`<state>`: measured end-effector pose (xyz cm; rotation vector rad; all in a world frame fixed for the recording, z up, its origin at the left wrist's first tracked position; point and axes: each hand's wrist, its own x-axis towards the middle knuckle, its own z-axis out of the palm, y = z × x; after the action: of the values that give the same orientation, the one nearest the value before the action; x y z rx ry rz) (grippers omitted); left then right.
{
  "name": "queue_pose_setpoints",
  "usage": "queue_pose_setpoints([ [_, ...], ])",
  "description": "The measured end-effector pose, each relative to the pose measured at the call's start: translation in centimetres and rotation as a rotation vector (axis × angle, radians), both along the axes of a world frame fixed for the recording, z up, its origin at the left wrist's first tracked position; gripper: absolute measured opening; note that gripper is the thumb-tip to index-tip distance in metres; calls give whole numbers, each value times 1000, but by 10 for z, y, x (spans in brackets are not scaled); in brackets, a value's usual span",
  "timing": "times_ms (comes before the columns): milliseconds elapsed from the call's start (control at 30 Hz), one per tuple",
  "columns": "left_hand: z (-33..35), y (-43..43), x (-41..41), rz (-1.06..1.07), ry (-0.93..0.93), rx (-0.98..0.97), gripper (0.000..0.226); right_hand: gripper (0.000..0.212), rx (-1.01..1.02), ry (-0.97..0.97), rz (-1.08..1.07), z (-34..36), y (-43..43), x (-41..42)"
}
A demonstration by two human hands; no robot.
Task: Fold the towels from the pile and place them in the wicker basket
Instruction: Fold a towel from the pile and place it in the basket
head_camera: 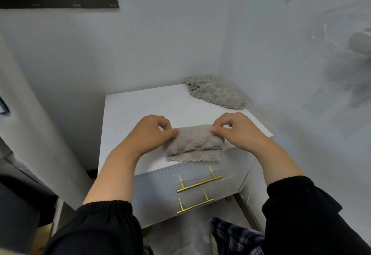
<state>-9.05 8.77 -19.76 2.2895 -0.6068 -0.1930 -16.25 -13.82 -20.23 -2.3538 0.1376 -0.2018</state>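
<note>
Two grey, fluffy towels are seen, head view. The near towel (193,143), folded into a thick bundle with a scalloped edge showing underneath, is laid at the front edge of the white bench (140,110). Its top corners are pinched by the left hand (149,134) and right hand (236,129), each grip narrow, closed on cloth. The far towel (215,92) is spread flat at the back right corner.
</note>
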Motion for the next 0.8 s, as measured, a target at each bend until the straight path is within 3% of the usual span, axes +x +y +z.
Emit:
queue_pose_setpoints([
  [167,-3,-7,-5,-46,-41,76,25,19,-69,61,26,-3,7,-2],
  [333,-12,-11,-2,-91,63,185,57,73,-118,265,85,-11,4,2],
  [433,-12,-12,0,-81,114,214,48,70,-97,317,75,-15,2,3],
  [533,-11,-17,-1,-20,105,288,47,46,22,251,47,-14,2,0],
  [633,-14,-27,-4,22,92,163,30,31,241,185,-10,-19,2,-3],
  [800,-17,-51,-21,51,-6,-6,21,31,460,30,-214,-25,-4,-25],
])
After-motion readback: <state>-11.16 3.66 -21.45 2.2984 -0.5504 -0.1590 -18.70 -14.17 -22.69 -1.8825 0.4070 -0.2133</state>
